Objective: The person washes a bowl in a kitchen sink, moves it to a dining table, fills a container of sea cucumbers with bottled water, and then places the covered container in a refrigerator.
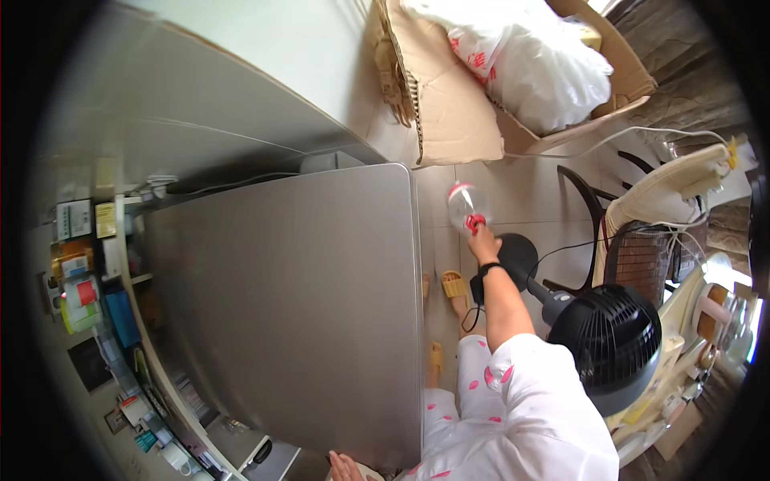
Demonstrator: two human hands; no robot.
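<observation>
My right hand (484,245) stretches out over the floor tiles. It grips the red neck end of a clear plastic bottle (465,204), which looks empty and has a red band at its far end. A dark band circles my right wrist. At the bottom edge of the picture, only the fingers of my left hand (345,467) show, close to the lower edge of a large grey metallic panel (289,312) with a rounded corner. What lies under those fingers is hard to make out.
Beyond the bottle, a cardboard box (457,102) holds a stuffed white plastic bag (535,72). A black fan (604,343) on a round base (517,258) stands to my right, near a chair (586,210) and trailing cords. Shelves (129,252) with boxes line the left.
</observation>
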